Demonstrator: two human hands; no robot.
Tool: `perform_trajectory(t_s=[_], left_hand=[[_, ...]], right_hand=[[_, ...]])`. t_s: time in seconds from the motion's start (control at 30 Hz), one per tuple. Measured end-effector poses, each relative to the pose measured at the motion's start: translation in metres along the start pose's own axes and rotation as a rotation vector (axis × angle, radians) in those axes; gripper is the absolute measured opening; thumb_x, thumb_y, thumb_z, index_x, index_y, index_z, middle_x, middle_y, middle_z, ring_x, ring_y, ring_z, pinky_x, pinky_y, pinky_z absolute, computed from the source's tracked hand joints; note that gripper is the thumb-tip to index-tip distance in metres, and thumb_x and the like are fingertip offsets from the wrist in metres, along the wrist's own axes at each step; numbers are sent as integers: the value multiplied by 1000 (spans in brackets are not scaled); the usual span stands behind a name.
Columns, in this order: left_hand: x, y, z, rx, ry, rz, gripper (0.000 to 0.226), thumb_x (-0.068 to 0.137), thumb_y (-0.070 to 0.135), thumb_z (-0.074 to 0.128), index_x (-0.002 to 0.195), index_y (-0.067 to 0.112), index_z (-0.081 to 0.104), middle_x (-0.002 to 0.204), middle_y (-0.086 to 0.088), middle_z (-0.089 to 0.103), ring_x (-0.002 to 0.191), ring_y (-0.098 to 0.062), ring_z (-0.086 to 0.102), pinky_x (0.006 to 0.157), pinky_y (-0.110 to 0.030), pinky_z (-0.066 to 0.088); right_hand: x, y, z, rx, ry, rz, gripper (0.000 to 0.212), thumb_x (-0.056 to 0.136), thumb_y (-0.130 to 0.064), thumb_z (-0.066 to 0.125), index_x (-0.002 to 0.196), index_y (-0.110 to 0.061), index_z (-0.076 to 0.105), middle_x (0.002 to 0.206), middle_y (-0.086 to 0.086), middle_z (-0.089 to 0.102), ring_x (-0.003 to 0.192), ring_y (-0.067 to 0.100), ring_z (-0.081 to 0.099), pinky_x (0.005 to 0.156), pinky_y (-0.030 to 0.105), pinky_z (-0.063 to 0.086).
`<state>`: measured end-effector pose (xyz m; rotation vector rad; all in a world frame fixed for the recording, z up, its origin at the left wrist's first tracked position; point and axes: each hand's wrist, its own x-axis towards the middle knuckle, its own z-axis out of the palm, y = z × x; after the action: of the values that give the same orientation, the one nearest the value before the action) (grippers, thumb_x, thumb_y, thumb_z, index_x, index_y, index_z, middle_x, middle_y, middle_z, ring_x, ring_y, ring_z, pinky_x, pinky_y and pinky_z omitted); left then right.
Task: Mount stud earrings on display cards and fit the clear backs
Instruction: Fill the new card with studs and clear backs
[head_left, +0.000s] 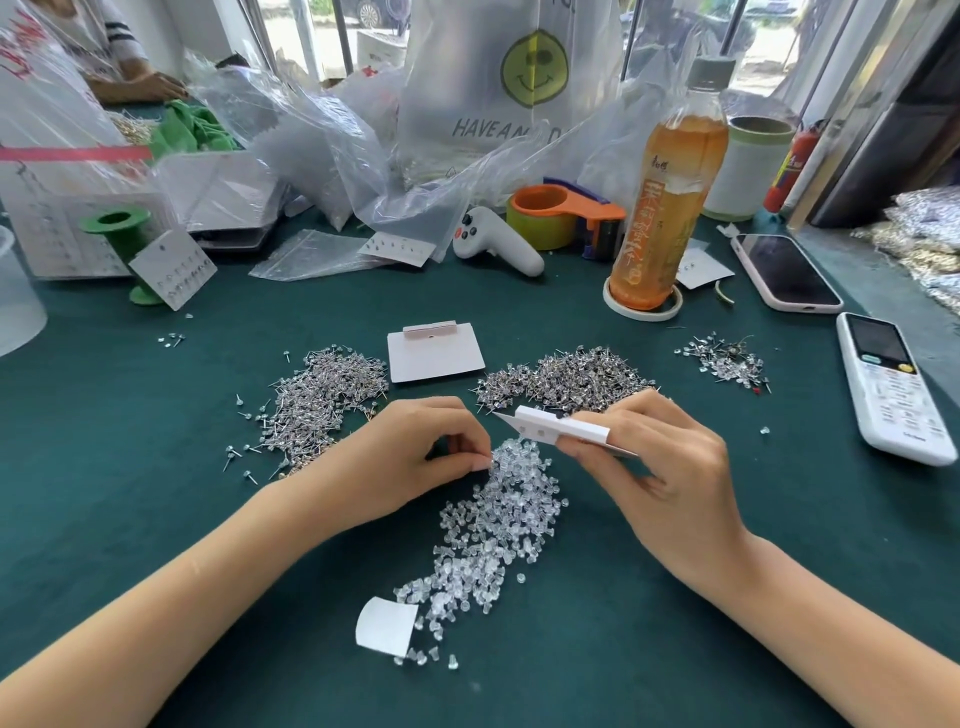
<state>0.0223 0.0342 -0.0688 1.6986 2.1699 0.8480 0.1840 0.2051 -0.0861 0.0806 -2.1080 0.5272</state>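
Head view: right hand (670, 467) pinches display card (558, 427) edge-on, tilted above the clear backs pile (488, 525). Left hand (415, 452) fingertips pressed together at pile's top edge, apparently pinching one back; too small to confirm. Best: steady card, align back squarely onto post.

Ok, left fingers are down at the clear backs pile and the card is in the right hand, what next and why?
Probably lift one clear back with the left hand from the pile of clear backs and carry it to the display card, which the right hand holds tilted just above the pile.
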Motion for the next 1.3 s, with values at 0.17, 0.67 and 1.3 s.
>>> perform_trajectory(t_s=[0.17, 0.67, 1.3], left_hand=[[0, 1, -4, -132, 78, -32, 6, 85, 15, 68, 85, 20, 67, 78, 11, 62, 70, -4, 55, 64, -14, 42], [-3, 30, 3, -653, -103, -37, 4, 90, 11, 63, 90, 8, 65, 80, -2, 67, 74, -11, 62, 70, -19, 47], [-5, 32, 5, -712, -132, -80, 3, 90, 9, 63, 89, 8, 66, 75, 4, 65, 67, -5, 60, 64, -13, 46]], right_hand=[[0, -1, -3, -40, -68, -186, 11, 87, -6, 65, 87, -6, 76, 76, 1, 72, 65, 25, 58, 56, 34, 50], [5, -13, 1, -273, -198, -554, 9, 81, -5, 74, 81, -15, 75, 68, -1, 66, 59, 20, 58, 55, 27, 50], [4, -16, 0, -263, -209, -549, 8, 82, -7, 74, 79, -14, 74, 64, 0, 63, 59, 20, 57, 54, 28, 49]])
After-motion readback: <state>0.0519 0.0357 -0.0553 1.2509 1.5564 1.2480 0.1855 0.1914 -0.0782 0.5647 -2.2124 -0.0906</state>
